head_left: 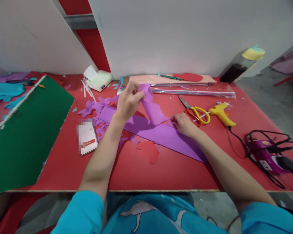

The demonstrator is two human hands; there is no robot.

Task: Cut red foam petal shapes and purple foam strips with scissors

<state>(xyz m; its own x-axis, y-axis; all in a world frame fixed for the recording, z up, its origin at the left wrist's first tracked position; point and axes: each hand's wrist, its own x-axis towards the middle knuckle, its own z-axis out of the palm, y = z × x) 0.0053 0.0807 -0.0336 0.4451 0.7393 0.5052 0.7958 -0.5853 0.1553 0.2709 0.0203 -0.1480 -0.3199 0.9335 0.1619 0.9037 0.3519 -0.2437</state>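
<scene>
From the head view, my left hand (128, 100) is raised a little over the middle of the counter (173, 172). Its fingers (136, 95) are closed tight on one end of a purple strip (161, 133), which they hold up off the surface. From there the strip slopes down to my right hand (184, 125), then lies flat across the red counter from left to right. My right hand rests on the strip at the bend, fingers curled down onto it. I cannot tell whether they pinch the paper or only press it.

Scissors (195, 112) lie just beyond my right hand, almost touching it, and a glue gun (221, 113) sits beside them. Purple cutouts (92, 107) are scattered to the left of my left wrist, and a phone (87, 137) lies nearer me beside that forearm. A red heart (148, 151) lies just under the strip's near edge. A green sheet (26, 130) covers the counter's left end.
</scene>
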